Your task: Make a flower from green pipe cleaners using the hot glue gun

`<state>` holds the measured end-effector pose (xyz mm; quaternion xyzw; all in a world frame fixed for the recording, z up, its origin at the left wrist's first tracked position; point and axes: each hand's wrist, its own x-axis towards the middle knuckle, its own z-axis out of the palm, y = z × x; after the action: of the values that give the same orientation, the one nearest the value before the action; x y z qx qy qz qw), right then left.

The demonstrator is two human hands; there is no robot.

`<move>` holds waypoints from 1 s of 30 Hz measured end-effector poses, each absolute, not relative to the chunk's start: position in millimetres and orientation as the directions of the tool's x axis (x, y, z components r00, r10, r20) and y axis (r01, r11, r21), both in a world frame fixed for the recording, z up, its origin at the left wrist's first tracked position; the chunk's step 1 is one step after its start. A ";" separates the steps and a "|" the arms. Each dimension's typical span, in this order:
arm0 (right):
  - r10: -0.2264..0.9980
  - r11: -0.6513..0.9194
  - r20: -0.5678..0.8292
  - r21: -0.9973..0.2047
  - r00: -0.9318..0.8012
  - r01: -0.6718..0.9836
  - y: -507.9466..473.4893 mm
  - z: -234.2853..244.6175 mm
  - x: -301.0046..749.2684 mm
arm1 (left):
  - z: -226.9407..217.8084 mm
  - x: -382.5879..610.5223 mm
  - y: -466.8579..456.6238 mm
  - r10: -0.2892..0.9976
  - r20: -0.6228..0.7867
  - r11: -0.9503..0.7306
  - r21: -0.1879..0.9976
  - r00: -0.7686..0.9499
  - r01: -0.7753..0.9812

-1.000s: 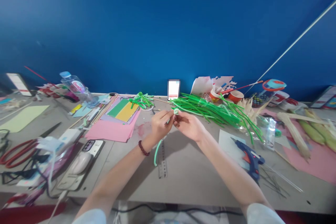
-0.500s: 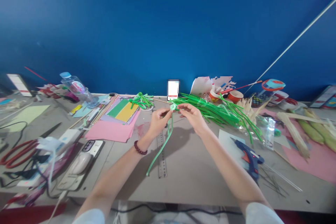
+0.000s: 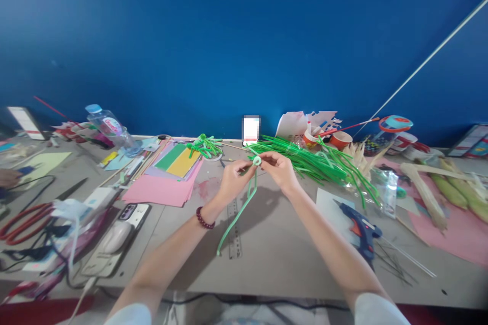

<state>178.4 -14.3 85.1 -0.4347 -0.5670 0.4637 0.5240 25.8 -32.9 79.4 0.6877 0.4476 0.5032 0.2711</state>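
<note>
Above the worktop (image 3: 274, 249), the left hand (image 3: 231, 182) and right hand (image 3: 282, 171) grasp a curled green strip (image 3: 244, 206) in their fingers (image 3: 267, 158). Its tail dangles.

I pinch a fuzzy, matt pale pipe cleaner (image 3: 235, 219); the bundled green pipe cleaners (image 3: 305, 160) look equally fuzzy. The ruler (image 3: 235, 241) is see-through plastic, the pink paper (image 3: 154, 191) matt, the bottle (image 3: 111, 125) glossy plastic, the bag (image 3: 389, 190) shiny, crinkled plastic.

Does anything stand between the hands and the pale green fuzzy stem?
Nothing visible: left hand and right hand both pinch the pale green fuzzy stem at its coiled end. The clear plastic ruler lies beneath, not between.
</note>
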 end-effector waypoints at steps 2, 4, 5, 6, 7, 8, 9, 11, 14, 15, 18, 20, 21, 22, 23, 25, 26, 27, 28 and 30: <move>0.979 0.194 0.192 -0.981 -0.064 0.018 -14.3 86.3 179.0 | 79.8 25.5 -33.1 0.878 0.471 -0.469 0.810 0.087 0.353; 0.973 0.227 0.224 -0.973 -0.063 0.042 -14.7 88.7 180.3 | 81.1 23.9 -32.3 0.874 0.479 -0.481 0.823 0.086 0.303; 0.966 0.253 0.249 -0.965 -0.065 0.062 -15.1 90.0 181.1 | 82.0 22.7 -31.5 0.871 0.483 -0.487 0.832 0.083 0.266; 0.958 0.283 0.277 -0.955 -0.072 0.087 -15.5 91.2 181.9 | 83.0 21.2 -30.5 0.868 0.490 -0.494 0.837 0.081 0.234; 0.949 0.312 0.304 -0.943 -0.082 0.112 -16.0 92.1 182.6 | 84.0 19.5 -29.3 0.863 0.498 -0.504 0.837 0.083 0.213; 0.940 0.337 0.327 -0.932 -0.093 0.130 -16.3 92.7 183.3 | 85.0 17.9 -28.1 0.856 0.510 -0.517 0.831 0.090 0.206; 0.933 0.357 0.345 -0.923 -0.104 0.140 -16.6 93.0 183.9 | 85.8 16.4 -26.9 0.846 0.523 -0.533 0.820 0.105 0.209; 0.921 0.386 0.372 -0.912 -0.120 0.138 -16.6 93.1 184.9 | 86.9 14.0 -24.7 0.828 0.543 -0.561 0.797 0.141 0.223; 0.905 0.419 0.399 -0.896 -0.150 0.145 -16.6 93.8 186.6 | 87.5 12.3 -22.9 0.820 0.544 -0.573 0.787 0.180 0.228; 0.898 0.433 0.408 -0.887 -0.167 0.160 -16.9 94.6 187.2 | 87.6 12.1 -22.7 0.822 0.536 -0.568 0.790 0.190 0.228; 0.866 0.492 0.446 -0.841 -0.226 0.225 -19.4 98.3 188.4 | 88.3 11.5 -22.7 0.831 0.516 -0.555 0.797 0.210 0.237; 0.850 0.520 0.461 -0.814 -0.255 0.259 -21.6 101.0 188.2 | 89.3 10.4 -22.7 0.830 0.517 -0.557 0.791 0.209 0.255; 0.850 0.518 0.456 -0.814 -0.263 0.263 -22.5 102.1 187.9 | 90.0 9.5 -22.6 0.826 0.524 -0.563 0.783 0.210 0.264; 0.856 0.506 0.443 -0.824 -0.266 0.256 -23.1 102.9 187.5 | 90.8 8.6 -22.5 0.821 0.531 -0.571 0.774 0.211 0.272; 0.867 0.483 0.421 -0.843 -0.267 0.238 -23.2 103.2 187.2 | 91.7 7.6 -22.5 0.816 0.537 -0.578 0.767 0.214 0.278; 0.891 0.413 0.359 -0.895 -0.276 0.170 -21.9 102.3 186.7 | 93.7 5.9 -22.9 0.808 0.545 -0.589 0.758 0.225 0.280; 0.901 0.369 0.322 -0.920 -0.290 0.128 -20.6 101.1 186.6 | 94.6 5.3 -23.3 0.806 0.545 -0.591 0.757 0.230 0.279; 0.908 0.324 0.284 -0.942 -0.307 0.086 -19.1 99.6 186.6 | 95.3 5.0 -23.9 0.806 0.545 -0.592 0.757 0.232 0.278; 0.912 0.282 0.252 -0.958 -0.324 0.048 -17.6 98.0 186.7 | 95.8 4.9 -24.6 0.805 0.545 -0.592 0.757 0.235 0.276; 0.915 0.221 0.208 -0.975 -0.346 -0.003 -14.9 95.2 186.8 | 95.8 5.2 -25.7 0.809 0.540 -0.587 0.764 0.232 0.269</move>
<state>186.8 -14.9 95.2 -0.3560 -0.6405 0.5128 0.4474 5.2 -25.7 95.8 0.7370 0.3655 0.5004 0.2700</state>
